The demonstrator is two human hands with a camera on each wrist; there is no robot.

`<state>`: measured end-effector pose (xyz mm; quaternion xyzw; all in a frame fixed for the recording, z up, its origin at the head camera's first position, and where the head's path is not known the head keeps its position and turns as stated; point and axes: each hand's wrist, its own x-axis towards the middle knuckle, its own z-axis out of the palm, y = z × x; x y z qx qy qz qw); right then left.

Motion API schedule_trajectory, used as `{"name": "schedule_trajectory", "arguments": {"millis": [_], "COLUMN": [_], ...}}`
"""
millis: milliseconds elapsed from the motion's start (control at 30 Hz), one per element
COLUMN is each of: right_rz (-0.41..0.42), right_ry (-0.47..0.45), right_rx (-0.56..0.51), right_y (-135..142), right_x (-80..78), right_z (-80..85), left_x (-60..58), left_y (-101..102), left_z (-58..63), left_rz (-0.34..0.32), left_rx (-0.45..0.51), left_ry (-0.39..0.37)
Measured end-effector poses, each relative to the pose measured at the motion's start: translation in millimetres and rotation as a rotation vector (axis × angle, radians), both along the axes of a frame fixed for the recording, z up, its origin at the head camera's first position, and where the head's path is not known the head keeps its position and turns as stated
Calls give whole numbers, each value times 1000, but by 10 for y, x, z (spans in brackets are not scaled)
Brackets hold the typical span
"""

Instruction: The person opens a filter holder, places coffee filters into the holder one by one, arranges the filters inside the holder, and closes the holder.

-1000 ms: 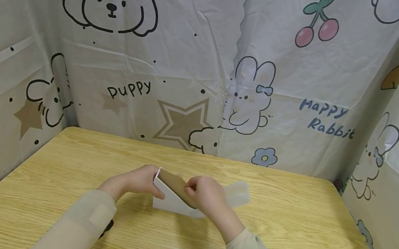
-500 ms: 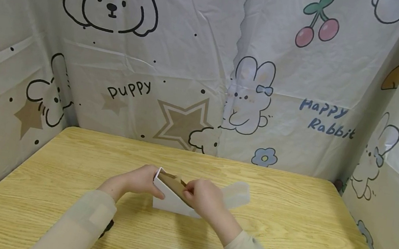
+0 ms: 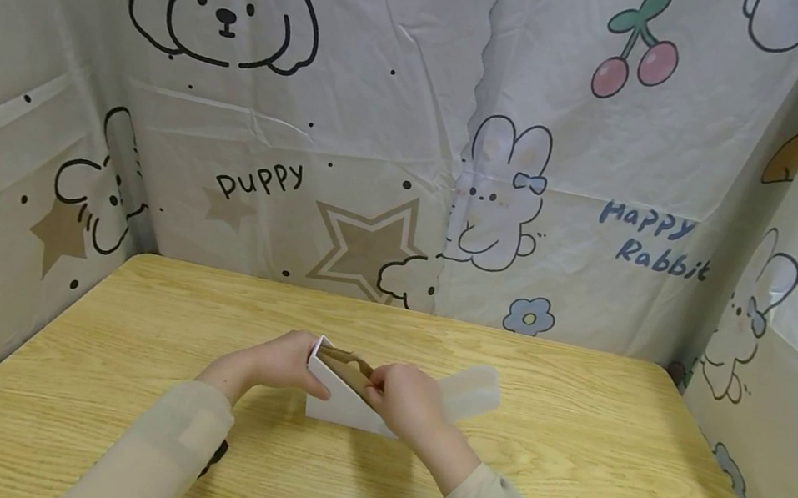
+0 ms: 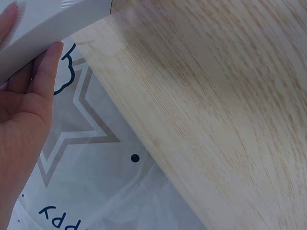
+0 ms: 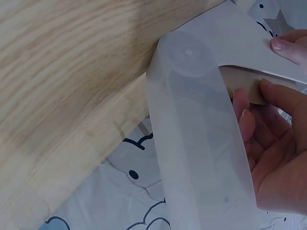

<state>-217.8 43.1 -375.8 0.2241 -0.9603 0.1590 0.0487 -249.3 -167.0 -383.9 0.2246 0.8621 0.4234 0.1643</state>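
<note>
A white box (image 3: 346,403) with a slanted open top rests on the table, its hinged translucent lid (image 3: 473,392) swung out to the right. My left hand (image 3: 282,358) grips the box's left end, thumb on the near side and fingers behind. In the left wrist view those fingers lie along the white wall (image 4: 62,24). Brown cards or sheets (image 3: 341,365) stand inside the box. My right hand (image 3: 409,402) pinches the brown piece at the opening, with thumb and curled fingers visible in the right wrist view beside the lid (image 5: 201,139). The box's lower contents are hidden.
The box sits on a wood-grain table (image 3: 571,440) towards its back half. Behind and at both sides hangs a patterned cloth (image 3: 387,113) with cartoon animals, stars and lettering.
My right hand has shifted slightly down and towards me. The brown piece has tipped forward, and a second brown edge now shows behind it. My left hand and the box have stayed put.
</note>
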Motion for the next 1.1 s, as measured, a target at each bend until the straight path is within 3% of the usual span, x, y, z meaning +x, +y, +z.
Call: {"name": "schedule_trajectory", "arguments": {"millis": [200, 400, 700, 833, 967, 1100], "right_rz": [-2, -40, -76, -60, -69, -80], "right_ry": [-25, -64, 18, -97, -251, -292], "right_rx": [-10, -19, -85, -95, -177, -236], "right_y": [14, 112, 624, 898, 1052, 1076], "right_x": [5, 16, 63, 31, -10, -36], "right_z": [22, 172, 406, 417, 385, 367], "left_x": [6, 6, 16, 19, 22, 19], "left_y": [4, 0, -3, -8, -10, -5], "left_z": [3, 6, -3, -2, 5, 8], "left_rz": [0, 5, -2, -6, -16, -12], "left_rx": [3, -18, -33, -22, -14, -14], "left_ry": [7, 12, 34, 32, 36, 36]}}
